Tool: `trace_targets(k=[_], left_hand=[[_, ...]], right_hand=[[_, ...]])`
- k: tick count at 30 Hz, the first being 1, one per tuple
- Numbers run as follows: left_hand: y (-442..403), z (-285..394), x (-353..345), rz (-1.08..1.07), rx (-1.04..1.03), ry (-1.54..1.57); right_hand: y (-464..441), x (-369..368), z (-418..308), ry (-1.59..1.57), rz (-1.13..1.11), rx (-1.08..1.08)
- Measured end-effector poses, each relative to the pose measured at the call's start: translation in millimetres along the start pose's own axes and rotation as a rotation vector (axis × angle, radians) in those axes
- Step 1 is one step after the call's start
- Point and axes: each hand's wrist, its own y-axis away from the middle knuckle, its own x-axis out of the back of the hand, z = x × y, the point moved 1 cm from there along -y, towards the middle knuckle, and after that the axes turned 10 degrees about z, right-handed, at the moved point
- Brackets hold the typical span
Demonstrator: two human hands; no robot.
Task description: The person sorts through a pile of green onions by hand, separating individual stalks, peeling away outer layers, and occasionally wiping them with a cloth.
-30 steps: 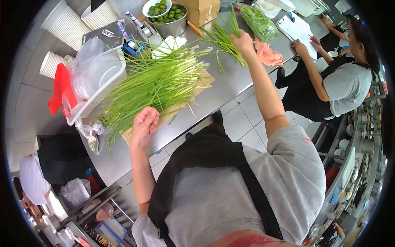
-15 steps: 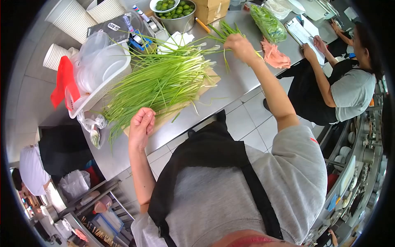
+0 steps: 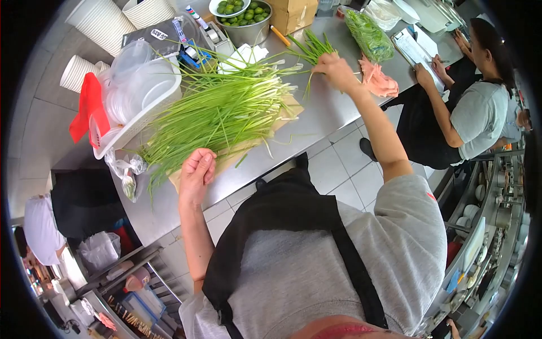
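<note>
A big heap of long green onions (image 3: 226,113) lies across brown cardboard (image 3: 288,113) on the steel table, white ends to the right. At the heap's near edge is my left hand (image 3: 196,176), fingers curled closed, and nothing shows sticking out of it. My right hand (image 3: 337,73) reaches past the heap to a smaller bunch of green onions (image 3: 312,47). Its fingers are closed around stalks there, and a pale stalk end shows beside the hand. A crumpled pink cloth (image 3: 377,78) lies just right of that hand.
A white basket (image 3: 141,121) with clear plastic lids stands left of the heap. Behind are a metal bowl of limes (image 3: 247,29), a tape dispenser (image 3: 217,39) and a cardboard box (image 3: 291,14). Bagged leafy greens (image 3: 370,35) lie at the right. A co-worker (image 3: 480,113) holds a clipboard (image 3: 415,51).
My right hand has shifted slightly right and down beside the small bunch, which now shows more fully. My left hand has barely moved. The co-worker at the right has turned their head toward the table.
</note>
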Motion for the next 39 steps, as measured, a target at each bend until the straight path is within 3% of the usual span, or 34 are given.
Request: trace_targets(k=[4, 6, 7, 9, 12, 13, 14, 17, 20, 25, 27, 28, 30, 33, 34, 37, 39], left_hand=[[0, -1, -6, -0.012, -0.020, -0.022], [-1, -4, -3, -0.023, -0.011, -0.025], [-1, -4, -2, -0.019, -0.011, -0.026], [2, -5, 0, -0.009, 0.002, -0.018], [2, -6, 0, -0.004, 0.012, -0.025], [1, -6, -2, -0.005, 0.011, -0.025], [1, -5, -3, -0.001, 0.006, -0.033], [1, -4, -6, -0.005, -0.005, -0.034], [3, -4, -3, -0.005, -0.011, -0.037], [5, -5, 0, 0.030, -0.001, -0.050], [3, -3, -4, 0.008, 0.021, -0.025], [1, -1, -6, 0.012, 0.024, -0.027], [-1, 2, -12, -0.053, -0.010, -0.015], [1, 8, -17, -0.043, -0.008, -0.050], [2, 7, -16, -0.033, -0.010, -0.050], [6, 2, -4, -0.009, -0.006, -0.051], [9, -5, 8, 0.010, -0.023, -0.017]], right_hand=[[4, -12, -11, -0.089, -0.054, 0.010], [1, -13, -3, 0.027, 0.125, -0.215], [-1, -9, 4, 0.023, 0.124, -0.213], [-1, 2, 20, 0.272, -0.035, -0.546], [11, -10, 15, 0.424, -0.035, -0.494], [14, -14, 12, 0.343, -0.169, -0.525], [16, -18, 13, 0.343, -0.168, -0.526], [24, -31, 25, 0.413, 0.032, -0.617], [26, -35, 38, 0.412, -0.003, -0.625], [-2, -5, 7, 0.439, -0.154, -0.597], [-20, 2, -10, 0.363, 0.035, -0.323], [-26, -6, -12, 0.358, 0.033, -0.323], [-43, -30, -16, -0.172, 0.042, -0.026], [-58, -58, -29, -0.217, -0.074, -0.185], [-63, -64, -33, -0.224, -0.074, -0.177], [-80, -60, -64, -0.340, -0.428, -0.074], [-90, -45, -69, -0.271, -0.406, -0.020]])
